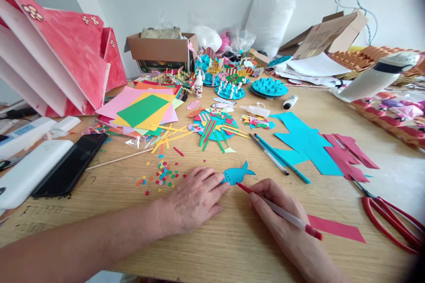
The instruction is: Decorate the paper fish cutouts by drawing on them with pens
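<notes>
A blue paper fish [236,174] with a few small dark marks near its head lies flat on the wooden table. My left hand [200,194] rests palm down, its outstretched fingertips touching the fish's left end. In my right hand [282,205] is a red felt-tip pen [282,212], its red tip at the lower edge of the fish. Left of the fish, small coloured paper dots [165,173] are scattered. A red paper strip [337,228] lies beside my right hand, partly behind it.
Red-handled scissors [390,216] lie at right, near cut blue paper [305,141] and two pens [282,159]. Coloured sheets [142,110], a black phone [71,166] and a white power bank [36,170] are at left. Glue bottles [198,85] and decorated blue discs [268,87] stand farther back.
</notes>
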Tool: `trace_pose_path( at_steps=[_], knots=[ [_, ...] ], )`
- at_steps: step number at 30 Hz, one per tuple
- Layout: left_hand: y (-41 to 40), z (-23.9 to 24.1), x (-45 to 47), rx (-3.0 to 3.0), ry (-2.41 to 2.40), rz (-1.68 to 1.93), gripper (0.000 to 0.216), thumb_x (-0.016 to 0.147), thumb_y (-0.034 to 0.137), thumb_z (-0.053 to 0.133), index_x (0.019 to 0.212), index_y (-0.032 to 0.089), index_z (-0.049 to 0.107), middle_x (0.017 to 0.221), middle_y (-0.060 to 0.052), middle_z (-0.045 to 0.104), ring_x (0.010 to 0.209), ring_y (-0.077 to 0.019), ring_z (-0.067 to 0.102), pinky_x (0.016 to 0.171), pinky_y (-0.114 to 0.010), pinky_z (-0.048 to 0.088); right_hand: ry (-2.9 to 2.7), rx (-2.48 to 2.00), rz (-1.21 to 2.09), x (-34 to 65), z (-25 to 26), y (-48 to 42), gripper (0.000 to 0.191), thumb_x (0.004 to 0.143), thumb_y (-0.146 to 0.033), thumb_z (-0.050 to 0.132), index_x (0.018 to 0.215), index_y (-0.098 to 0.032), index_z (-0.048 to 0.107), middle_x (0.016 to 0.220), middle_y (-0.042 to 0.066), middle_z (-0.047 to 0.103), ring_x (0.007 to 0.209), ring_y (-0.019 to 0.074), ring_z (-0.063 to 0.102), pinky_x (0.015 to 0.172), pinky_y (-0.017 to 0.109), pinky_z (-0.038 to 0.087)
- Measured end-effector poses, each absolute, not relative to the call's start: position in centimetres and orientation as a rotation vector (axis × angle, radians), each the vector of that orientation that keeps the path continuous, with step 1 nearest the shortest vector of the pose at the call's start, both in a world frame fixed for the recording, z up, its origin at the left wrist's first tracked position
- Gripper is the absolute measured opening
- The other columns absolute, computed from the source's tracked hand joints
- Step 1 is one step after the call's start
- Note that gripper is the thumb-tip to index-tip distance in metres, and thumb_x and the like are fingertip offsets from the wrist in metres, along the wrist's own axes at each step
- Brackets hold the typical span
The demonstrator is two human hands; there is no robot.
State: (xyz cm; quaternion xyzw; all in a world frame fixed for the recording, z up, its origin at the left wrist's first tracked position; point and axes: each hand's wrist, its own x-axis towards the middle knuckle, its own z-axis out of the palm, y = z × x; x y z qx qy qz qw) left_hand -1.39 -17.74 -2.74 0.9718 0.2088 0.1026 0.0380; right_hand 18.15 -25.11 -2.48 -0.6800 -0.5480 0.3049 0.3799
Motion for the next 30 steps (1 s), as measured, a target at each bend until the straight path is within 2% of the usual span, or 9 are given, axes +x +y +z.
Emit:
trace_pose_path(
  at_steps=[7,19,25,30],
  knots=[
    [-17.67,-2.68,-1.36,3.005,0.644,0.316,0.043,0.085,0.036,0.061,0.121,0.017,0.048,0.121,-0.005,0.053,0.11,-0.0218,0.045,0.097,-0.038,0.036,-1.527,-1.743,0.733,17.72,-2.6,-24.9,0.013,0.083,-0.031,0.046,0.082,-0.022,0.055,0.063,-0.002,0.06,0.053,0.0136,0.056,0.049,0.023,0.039],
    [-17.73,-2.44,-1.28,3.022,0.649,0.302,0.043,0.085,0.037,0.06,0.121,0.017,0.048,0.121,-0.006,0.053,0.11,-0.0224,0.046,0.096,-0.038,0.036,-1.536,-1.748,0.666,17.48,-2.05,-24.68,0.013,0.08,-0.03,0.047,0.075,-0.022,0.056,0.059,-0.003,0.06,0.049,0.0131,0.055,0.046,0.023,0.039],
    [-17.69,-2.55,-1.34,3.027,0.637,0.295,0.043,0.086,0.037,0.059,0.122,0.017,0.048,0.121,-0.006,0.053,0.111,-0.0229,0.045,0.095,-0.039,0.037,-1.506,-1.781,0.692,17.62,-2.15,-24.86,0.015,0.081,-0.032,0.045,0.074,-0.023,0.055,0.056,-0.003,0.056,0.048,0.0128,0.052,0.043,0.023,0.035],
    [-17.68,-2.62,-1.34,3.037,0.637,0.297,0.04,0.086,0.037,0.059,0.121,0.019,0.049,0.12,-0.006,0.053,0.11,-0.0226,0.046,0.095,-0.039,0.038,-1.504,-1.782,0.686,17.67,-2.06,-24.95,0.016,0.079,-0.033,0.045,0.07,-0.023,0.053,0.054,-0.004,0.055,0.047,0.0124,0.051,0.044,0.022,0.038]
  ],
)
